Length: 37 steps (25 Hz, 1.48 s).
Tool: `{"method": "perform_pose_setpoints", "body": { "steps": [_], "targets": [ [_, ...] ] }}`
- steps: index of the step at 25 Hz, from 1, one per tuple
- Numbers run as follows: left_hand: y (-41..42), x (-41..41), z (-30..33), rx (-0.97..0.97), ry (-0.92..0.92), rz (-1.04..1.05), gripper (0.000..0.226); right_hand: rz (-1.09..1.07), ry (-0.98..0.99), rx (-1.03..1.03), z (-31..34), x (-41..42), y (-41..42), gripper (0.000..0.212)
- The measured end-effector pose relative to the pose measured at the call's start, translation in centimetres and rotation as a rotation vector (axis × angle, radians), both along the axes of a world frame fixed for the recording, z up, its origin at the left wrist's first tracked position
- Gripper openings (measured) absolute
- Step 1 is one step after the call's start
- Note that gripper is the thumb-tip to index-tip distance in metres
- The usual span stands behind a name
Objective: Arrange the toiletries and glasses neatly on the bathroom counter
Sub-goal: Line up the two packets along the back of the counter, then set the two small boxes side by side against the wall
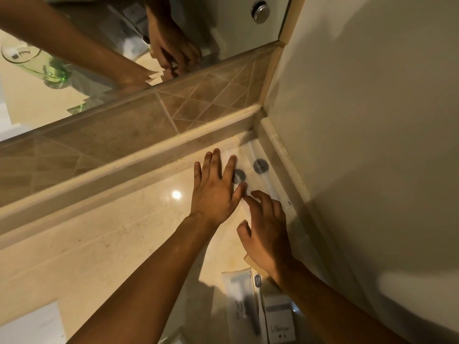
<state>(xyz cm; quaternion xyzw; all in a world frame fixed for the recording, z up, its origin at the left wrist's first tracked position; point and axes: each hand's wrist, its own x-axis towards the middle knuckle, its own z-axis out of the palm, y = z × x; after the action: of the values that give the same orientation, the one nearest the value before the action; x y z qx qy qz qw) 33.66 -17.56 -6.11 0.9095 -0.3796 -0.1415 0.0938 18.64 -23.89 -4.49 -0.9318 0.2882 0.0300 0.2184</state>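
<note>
Both your hands lie flat on thin white packets in the back right corner of the tabletop (pixel 99 244): your left hand (pixel 214 189) has its grip spread wide, fingers pressing down on one packet (pixel 239 176) with a grey round label, and your right hand (pixel 267 229) is open too, fingertips on the sheets, holding nothing. A second packet (pixel 260 166) lies just beside it, against the side wall. Slide them with flat fingers, square their long edges to the wall, and keep the labels up; such thin wrappers likely skid and overlap easily. Nearer you, a toothbrush (pixel 257 291) and a small box (pixel 279 321) lie under your right forearm, partly hidden. The green glass (pixel 29 60) appears only in the mirror (pixel 223 28); where it actually stands is out of frame.
</note>
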Motion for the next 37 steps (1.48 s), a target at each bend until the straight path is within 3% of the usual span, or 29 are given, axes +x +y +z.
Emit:
{"method": "perform_pose_setpoints", "body": {
  "steps": [13, 19, 23, 31, 37],
  "targets": [
    [10.1, -13.6, 4.2, -0.314, 0.047, 0.291, 0.026, 0.138, -0.063, -0.008, 1.8, -7.9, 2.8, 0.030],
    [14.3, -20.3, 4.5, -0.313, 0.252, 0.465, 0.025, 0.103, -0.042, 0.092, 3.0, -12.8, 3.6, 0.023],
    [16.4, -24.1, 5.1, -0.314, 0.284, 0.520, 0.023, 0.135, -0.033, 0.146, 3.6, -16.3, 5.2, 0.029],
    [17.8, -28.8, 6.0, -0.315, 0.335, 0.641, 0.014, 0.210, 0.029, 0.213, 4.1, -19.3, 7.3, 0.022],
    [18.2, -31.0, 6.0, -0.341, 0.400, 0.663, 0.016, 0.123, 0.041, 0.221, 4.1, -20.1, 6.6, 0.016]
  ]
}}
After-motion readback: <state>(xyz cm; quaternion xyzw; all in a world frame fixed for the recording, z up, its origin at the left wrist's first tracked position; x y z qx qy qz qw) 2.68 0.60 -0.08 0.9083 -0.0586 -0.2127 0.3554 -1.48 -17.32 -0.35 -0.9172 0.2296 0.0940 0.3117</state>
